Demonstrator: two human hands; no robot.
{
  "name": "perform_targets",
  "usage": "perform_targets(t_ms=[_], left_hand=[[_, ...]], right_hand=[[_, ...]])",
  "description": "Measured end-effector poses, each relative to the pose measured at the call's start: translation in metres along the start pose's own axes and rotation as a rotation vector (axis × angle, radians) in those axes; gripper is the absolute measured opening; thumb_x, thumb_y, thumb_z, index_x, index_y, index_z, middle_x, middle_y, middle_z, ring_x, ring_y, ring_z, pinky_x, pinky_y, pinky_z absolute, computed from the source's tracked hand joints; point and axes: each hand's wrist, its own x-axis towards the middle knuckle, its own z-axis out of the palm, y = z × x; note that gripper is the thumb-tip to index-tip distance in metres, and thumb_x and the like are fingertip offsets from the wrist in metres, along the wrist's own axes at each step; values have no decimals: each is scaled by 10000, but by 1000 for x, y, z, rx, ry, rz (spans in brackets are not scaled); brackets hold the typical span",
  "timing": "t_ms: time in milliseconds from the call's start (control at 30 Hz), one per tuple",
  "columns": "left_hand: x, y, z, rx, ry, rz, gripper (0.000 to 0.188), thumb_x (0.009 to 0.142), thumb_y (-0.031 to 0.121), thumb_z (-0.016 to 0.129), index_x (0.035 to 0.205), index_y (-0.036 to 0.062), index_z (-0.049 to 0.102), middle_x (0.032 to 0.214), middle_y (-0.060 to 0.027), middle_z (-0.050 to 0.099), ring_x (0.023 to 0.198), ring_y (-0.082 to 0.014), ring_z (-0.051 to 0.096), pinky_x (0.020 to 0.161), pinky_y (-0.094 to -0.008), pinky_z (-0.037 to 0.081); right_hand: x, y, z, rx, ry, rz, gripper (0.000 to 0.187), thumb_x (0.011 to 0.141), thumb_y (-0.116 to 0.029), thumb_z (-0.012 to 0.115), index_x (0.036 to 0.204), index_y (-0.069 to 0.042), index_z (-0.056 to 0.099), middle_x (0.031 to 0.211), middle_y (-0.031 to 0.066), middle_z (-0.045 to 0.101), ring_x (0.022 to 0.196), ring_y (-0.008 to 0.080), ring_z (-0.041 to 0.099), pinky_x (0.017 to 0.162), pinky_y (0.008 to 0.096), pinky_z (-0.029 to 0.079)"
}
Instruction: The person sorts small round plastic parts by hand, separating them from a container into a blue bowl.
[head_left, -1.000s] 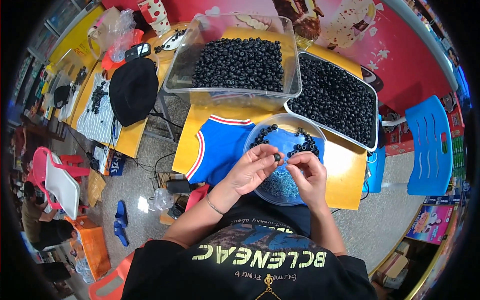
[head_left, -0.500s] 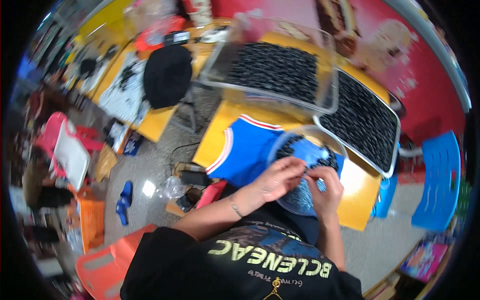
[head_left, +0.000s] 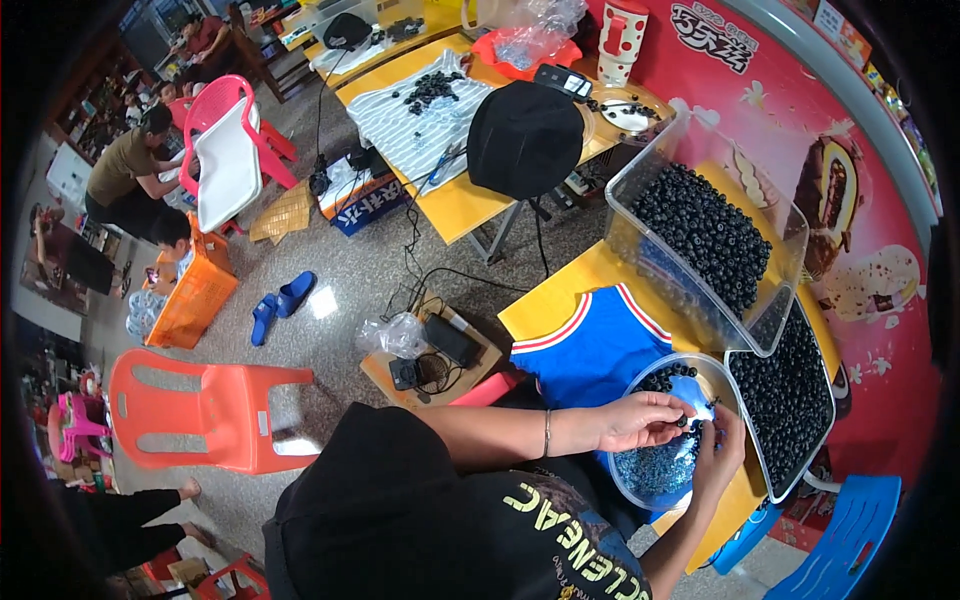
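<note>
Both hands (head_left: 680, 425) meeting over bowl (head_left: 655, 470)

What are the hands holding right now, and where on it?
The left hand and right hand pinch a small black piece between their fingertips over the clear round bowl; which part they pinch is too small to tell.

small black bead (head_left: 682, 421) | pinched between fingertips | above clear bowl (head_left: 650, 480)
</note>
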Motion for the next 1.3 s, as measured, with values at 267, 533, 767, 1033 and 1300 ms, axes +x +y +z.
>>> perform_targets(t_ms=[267, 533, 767, 1033, 1300], left_hand=[[1, -4, -2, 185, 60, 37, 230, 895, 117, 611, 1109, 36, 593, 1005, -51, 642, 871, -87, 611, 796, -203, 499], [-5, 10, 0, 160, 69, 95, 196, 908, 92, 578, 1091, 27, 604, 1003, -89, 662, 822, -94, 624, 743, -207, 515], [-3, 16, -2, 94, 112, 113, 203, 895, 43, 584, 1095, 27, 613, 952, -62, 657, 796, -84, 616, 719, -191, 512], [-5, 27, 1, 135, 142, 207, 241, 929, 60, 523, 1154, -12, 572, 1079, -139, 631, 829, -111, 621, 755, -202, 527], [-9, 29, 10, 138, 89, 121, 244, 944, 84, 510, 1159, -17, 565, 1047, -136, 634, 876, -142, 634, 779, -214, 539]], right_hand=[[8, 12, 18, -418, -270, -303, 355, 681, 43, 659, 1023, -47, 624, 1092, 146, 566, 1012, 355, 550, 880, 401, 449], [14, 10, 17, -247, -331, -182, 260, 767, -87, 638, 1025, -51, 632, 979, 160, 611, 935, 340, 593, 807, 401, 479], [4, 12, 28, -179, -417, -243, 160, 769, -86, 639, 914, -39, 590, 821, 139, 585, 784, 343, 602, 681, 422, 496], [15, 1, 27, -177, -425, -340, 345, 726, -73, 661, 1052, -45, 550, 999, 133, 551, 926, 338, 574, 773, 404, 493], [7, -1, 24, -267, -415, -228, 297, 726, -38, 619, 1018, -57, 568, 902, 139, 570, 861, 336, 582, 748, 433, 482]])
